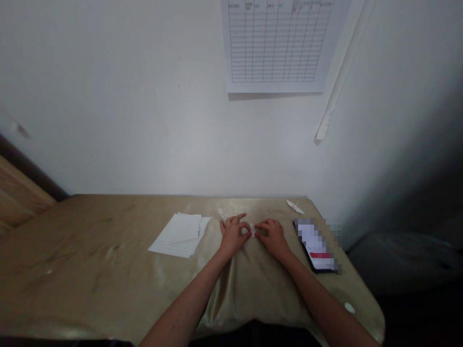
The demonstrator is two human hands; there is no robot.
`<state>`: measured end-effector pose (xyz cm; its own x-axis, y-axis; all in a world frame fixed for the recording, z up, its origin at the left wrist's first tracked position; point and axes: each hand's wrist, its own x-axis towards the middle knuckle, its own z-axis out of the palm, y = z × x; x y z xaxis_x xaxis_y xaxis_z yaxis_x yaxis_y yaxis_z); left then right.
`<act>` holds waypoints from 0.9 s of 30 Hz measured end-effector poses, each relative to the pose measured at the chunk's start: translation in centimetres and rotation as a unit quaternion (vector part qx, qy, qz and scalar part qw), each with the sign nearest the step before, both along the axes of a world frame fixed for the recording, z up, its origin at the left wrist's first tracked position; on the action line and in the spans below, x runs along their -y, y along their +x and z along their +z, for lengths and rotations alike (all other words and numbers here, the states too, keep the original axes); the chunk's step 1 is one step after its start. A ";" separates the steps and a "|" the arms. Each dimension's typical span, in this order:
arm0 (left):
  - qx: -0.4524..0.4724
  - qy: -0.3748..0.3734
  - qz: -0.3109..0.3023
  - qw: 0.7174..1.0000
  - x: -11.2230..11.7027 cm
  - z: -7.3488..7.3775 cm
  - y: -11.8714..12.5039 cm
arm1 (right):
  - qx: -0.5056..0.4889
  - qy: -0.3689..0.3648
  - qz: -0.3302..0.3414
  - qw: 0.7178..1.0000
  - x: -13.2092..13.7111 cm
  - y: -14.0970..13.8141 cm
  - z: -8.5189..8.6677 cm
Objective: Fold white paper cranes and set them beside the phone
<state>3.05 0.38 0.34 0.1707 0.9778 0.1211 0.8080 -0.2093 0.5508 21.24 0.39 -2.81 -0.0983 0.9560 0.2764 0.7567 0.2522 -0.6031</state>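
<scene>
Pinching a small white paper piece [252, 230], left hand [233, 233] beside right hand [273, 236].

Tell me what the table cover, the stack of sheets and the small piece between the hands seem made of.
Table cover: creased, shiny tan, so perhaps plastic or satiny cloth.
Sheets: matte white, thin, with a torn edge, likely paper.
Small piece: whitish, perhaps paper; too small to be sure.
</scene>
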 end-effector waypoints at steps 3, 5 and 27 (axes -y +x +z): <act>0.003 0.019 -0.002 1.000 0.0 -0.2 -0.1 | -0.020 0.022 0.025 0.999 -0.1 0.1 0.1; 0.007 0.030 -0.005 1.000 0.1 -0.3 -0.1 | -0.038 0.040 0.048 0.997 -0.1 0.1 0.1; -0.050 0.125 -0.084 0.987 0.5 -0.6 -1.0 | 0.053 0.108 0.180 0.976 -0.3 1.6 0.9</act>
<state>2.04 -0.10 -0.29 0.3513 0.8761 0.3301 0.7976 -0.4647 0.3846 22.84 0.66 -1.91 -0.4556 0.7747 0.4385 0.6508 0.6260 -0.4297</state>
